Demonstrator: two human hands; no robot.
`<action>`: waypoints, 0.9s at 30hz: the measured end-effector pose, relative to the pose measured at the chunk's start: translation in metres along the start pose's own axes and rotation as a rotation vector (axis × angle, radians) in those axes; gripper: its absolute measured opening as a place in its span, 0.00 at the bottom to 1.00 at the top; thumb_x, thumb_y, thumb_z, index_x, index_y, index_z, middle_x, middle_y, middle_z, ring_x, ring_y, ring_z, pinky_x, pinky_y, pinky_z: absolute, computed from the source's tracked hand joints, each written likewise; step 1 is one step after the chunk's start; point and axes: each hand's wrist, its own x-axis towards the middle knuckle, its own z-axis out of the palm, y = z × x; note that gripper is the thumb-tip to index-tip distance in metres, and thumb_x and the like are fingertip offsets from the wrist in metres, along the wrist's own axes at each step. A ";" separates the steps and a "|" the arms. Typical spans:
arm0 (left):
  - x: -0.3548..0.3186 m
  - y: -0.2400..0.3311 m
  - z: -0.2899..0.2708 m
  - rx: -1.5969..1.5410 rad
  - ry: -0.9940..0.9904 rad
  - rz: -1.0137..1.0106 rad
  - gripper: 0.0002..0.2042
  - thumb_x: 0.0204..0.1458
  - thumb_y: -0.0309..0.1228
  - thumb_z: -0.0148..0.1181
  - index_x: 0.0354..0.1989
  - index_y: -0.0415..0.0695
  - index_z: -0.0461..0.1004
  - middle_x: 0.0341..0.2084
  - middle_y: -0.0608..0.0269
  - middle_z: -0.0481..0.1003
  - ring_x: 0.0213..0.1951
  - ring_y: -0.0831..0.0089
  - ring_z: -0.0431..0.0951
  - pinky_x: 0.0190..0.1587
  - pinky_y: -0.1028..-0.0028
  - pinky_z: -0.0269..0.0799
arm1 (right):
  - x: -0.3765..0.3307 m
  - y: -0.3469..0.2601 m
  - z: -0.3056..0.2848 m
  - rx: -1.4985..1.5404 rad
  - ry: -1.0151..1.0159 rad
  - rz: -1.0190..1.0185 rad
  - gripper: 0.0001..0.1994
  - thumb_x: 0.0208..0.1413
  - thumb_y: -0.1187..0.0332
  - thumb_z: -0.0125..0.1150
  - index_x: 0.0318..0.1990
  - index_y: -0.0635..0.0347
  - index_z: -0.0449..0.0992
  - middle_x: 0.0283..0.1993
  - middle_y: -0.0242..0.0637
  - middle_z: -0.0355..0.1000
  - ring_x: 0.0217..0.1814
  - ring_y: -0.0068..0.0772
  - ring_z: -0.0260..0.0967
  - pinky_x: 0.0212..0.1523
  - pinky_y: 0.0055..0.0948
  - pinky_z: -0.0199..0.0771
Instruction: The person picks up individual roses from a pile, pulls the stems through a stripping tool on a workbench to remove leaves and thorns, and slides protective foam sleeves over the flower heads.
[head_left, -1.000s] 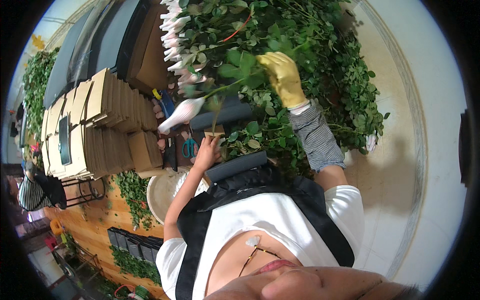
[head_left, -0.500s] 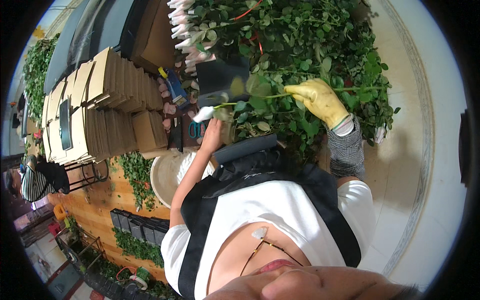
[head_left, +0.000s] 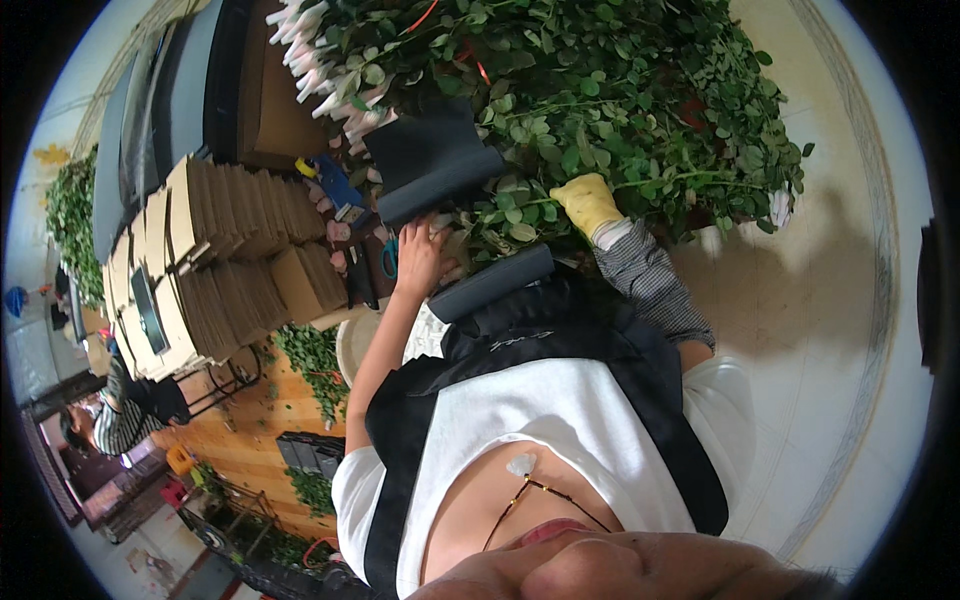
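Observation:
My right hand (head_left: 588,205), in a yellow glove with a checked sleeve, is closed among a big heap of green leafy flower stems (head_left: 600,90). A long stem (head_left: 700,180) runs from the glove to the right. My bare left hand (head_left: 420,255) reaches onto the bench between two dark padded blocks (head_left: 430,160) (head_left: 490,285). Its fingertips are hidden in leaves, beside teal-handled scissors (head_left: 388,258). A row of white-wrapped buds (head_left: 320,60) lies at the heap's left end.
Stacks of flat brown cardboard (head_left: 220,250) stand to the left. A white bucket (head_left: 350,345) sits below the bench, with fallen leaves (head_left: 310,360) on the wooden floor. Black crates (head_left: 310,450) lie lower down. Another person (head_left: 110,420) works at the far left.
The gloved right hand came down from high in the heap to its near edge. The white-wrapped bud that hung by my left hand is no longer there; the left hand stayed at the bench.

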 end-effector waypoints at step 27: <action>-0.010 -0.003 0.025 -0.162 0.057 -0.089 0.29 0.35 0.32 0.72 0.51 0.44 0.73 0.61 0.52 0.65 0.58 0.49 0.66 0.59 0.54 0.64 | 0.241 -0.076 -0.067 -0.291 0.636 -0.342 0.07 0.56 0.73 0.54 0.30 0.50 0.78 0.27 0.31 0.74 0.37 0.35 0.74 0.64 0.40 0.63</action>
